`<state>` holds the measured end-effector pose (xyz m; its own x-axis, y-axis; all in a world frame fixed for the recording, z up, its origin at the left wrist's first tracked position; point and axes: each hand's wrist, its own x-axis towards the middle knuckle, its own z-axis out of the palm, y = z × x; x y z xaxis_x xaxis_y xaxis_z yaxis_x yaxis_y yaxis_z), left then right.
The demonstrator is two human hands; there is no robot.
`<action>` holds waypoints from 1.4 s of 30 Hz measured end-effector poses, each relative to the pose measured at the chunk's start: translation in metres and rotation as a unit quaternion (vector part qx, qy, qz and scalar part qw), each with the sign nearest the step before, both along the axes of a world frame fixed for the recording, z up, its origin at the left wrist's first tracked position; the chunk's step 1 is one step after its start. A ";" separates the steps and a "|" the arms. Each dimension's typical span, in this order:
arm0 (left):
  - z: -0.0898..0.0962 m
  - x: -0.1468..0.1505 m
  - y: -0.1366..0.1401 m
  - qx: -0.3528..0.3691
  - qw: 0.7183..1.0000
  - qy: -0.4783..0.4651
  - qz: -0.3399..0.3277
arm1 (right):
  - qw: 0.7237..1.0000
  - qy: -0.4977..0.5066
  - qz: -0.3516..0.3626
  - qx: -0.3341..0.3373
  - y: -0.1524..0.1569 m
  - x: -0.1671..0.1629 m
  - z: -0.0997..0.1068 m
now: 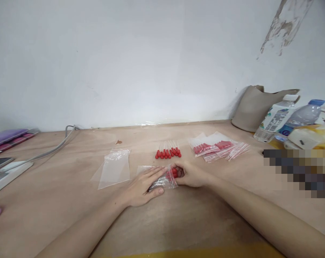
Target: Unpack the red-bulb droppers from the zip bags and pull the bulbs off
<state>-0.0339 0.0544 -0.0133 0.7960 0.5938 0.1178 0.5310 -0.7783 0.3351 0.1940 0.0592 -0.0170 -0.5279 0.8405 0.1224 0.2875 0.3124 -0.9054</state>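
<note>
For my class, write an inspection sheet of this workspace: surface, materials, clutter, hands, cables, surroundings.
Surface: light brown table, wood-like.
Job's things: a row of red-headed sticks; clear bag with red heads at its right end; filled bags rightward; flat bags leftward.
Clutter: white-capped bottle and blue-capped bottle at right; purple packet at left.
Hands: left hand spread on the clear bag; right hand curled at the red heads, grip unclear.
Cables: grey cable at left, running toward the wall.
Surroundings: white wall, peeled patch upper right.

2 hands (147,182) (192,174); 1 held bag (165,183); 2 btls (275,120) (304,116); 1 ph. (1,163)
</note>
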 end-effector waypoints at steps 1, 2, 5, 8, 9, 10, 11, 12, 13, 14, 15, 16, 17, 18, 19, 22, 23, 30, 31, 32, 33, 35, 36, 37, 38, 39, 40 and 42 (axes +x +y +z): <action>0.001 0.000 0.000 0.000 1.000 0.017 -0.002 | 0.999 0.018 -0.005 -0.028 0.001 0.001 0.001; 0.001 0.000 0.000 -0.001 0.999 0.032 -0.003 | 0.997 0.036 -0.009 -0.061 0.002 0.002 0.002; 0.001 -0.001 0.001 0.002 0.998 0.063 -0.005 | 0.982 0.087 -0.018 -0.169 0.005 0.008 0.004; 0.000 -0.001 0.001 0.011 0.996 0.085 -0.010 | 0.960 0.128 -0.022 -0.246 0.008 0.015 0.004; 0.000 -0.001 0.000 0.013 0.996 0.091 -0.012 | 0.954 0.141 -0.025 -0.264 0.010 0.017 0.003; 0.001 -0.001 0.000 0.014 0.995 0.097 -0.015 | 0.948 0.151 -0.029 -0.278 0.011 0.018 0.001; 0.001 -0.001 0.000 0.014 0.995 0.102 -0.017 | 0.943 0.160 -0.037 -0.288 0.012 0.018 0.000; 0.002 -0.002 -0.001 0.014 0.994 0.106 -0.019 | 0.939 0.166 -0.049 -0.296 0.013 0.018 -0.001; 0.003 -0.002 -0.001 0.014 0.994 0.110 -0.021 | 0.936 0.170 -0.065 -0.302 0.014 0.019 -0.001; 0.003 -0.002 -0.002 0.013 0.993 0.112 -0.022 | 0.932 0.171 -0.082 -0.309 0.014 0.018 -0.001; 0.003 -0.002 -0.002 0.012 0.993 0.113 -0.023 | 0.928 0.170 -0.095 -0.317 0.015 0.018 -0.001; 0.003 -0.002 -0.002 0.011 0.993 0.113 -0.023 | 0.926 0.168 -0.102 -0.323 0.015 0.019 0.000; 0.003 -0.002 -0.003 0.009 0.993 0.113 -0.021 | 0.924 0.167 -0.105 -0.328 0.015 0.019 0.001; 0.003 -0.003 -0.003 0.007 0.993 0.113 -0.017 | 0.923 0.165 -0.106 -0.330 0.016 0.021 0.003; 0.002 -0.002 -0.003 0.004 0.994 0.113 -0.011 | 0.924 0.164 -0.109 -0.329 0.017 0.023 0.005; 0.002 -0.001 -0.006 -0.015 0.993 0.110 0.028 | 0.932 0.158 -0.122 -0.302 0.020 0.034 0.017; 0.002 0.000 -0.008 -0.024 0.993 0.107 0.046 | 0.938 0.151 -0.125 -0.285 0.021 0.039 0.022; 0.008 0.008 -0.018 -0.029 0.982 0.090 0.165 | 0.962 0.155 -0.190 -0.117 0.026 0.072 0.063; 0.008 0.007 -0.015 -0.006 0.979 0.071 0.191 | 0.960 0.169 -0.207 -0.080 0.028 0.070 0.064; 0.008 0.006 -0.012 0.024 0.974 0.047 0.222 | 0.957 0.179 -0.226 -0.032 0.030 0.066 0.063; 0.007 0.005 -0.007 0.054 0.966 0.023 0.252 | 0.954 0.178 -0.241 0.025 0.033 0.060 0.060; 0.006 0.000 0.005 0.089 0.949 -0.012 0.303 | 0.939 0.130 -0.278 0.156 0.041 0.043 0.050; 0.005 -0.003 0.011 0.086 0.943 -0.017 0.322 | 0.931 0.074 -0.281 0.221 0.045 0.034 0.044; 0.004 -0.005 0.016 0.074 0.938 -0.016 0.337 | 0.922 0.007 -0.272 0.276 0.049 0.025 0.038; 0.003 -0.007 0.019 0.057 0.936 -0.010 0.348 | 0.909 -0.067 -0.255 0.322 0.053 0.016 0.033; 0.003 -0.008 0.021 0.041 0.934 -0.003 0.355 | 0.894 -0.140 -0.231 0.357 0.057 0.008 0.028; 0.003 -0.009 0.022 0.030 0.934 0.003 0.357 | 0.881 -0.197 -0.206 0.379 0.060 0.001 0.024; 0.005 -0.010 0.021 0.017 0.937 0.003 0.350 | 0.866 -0.257 -0.170 0.395 0.064 -0.011 0.018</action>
<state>-0.0443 0.0758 -0.0082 0.2144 0.9663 0.1426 0.9165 -0.2495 0.3128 0.1831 0.1233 0.0015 -0.4221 0.7191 0.5520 0.7856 0.5940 -0.1732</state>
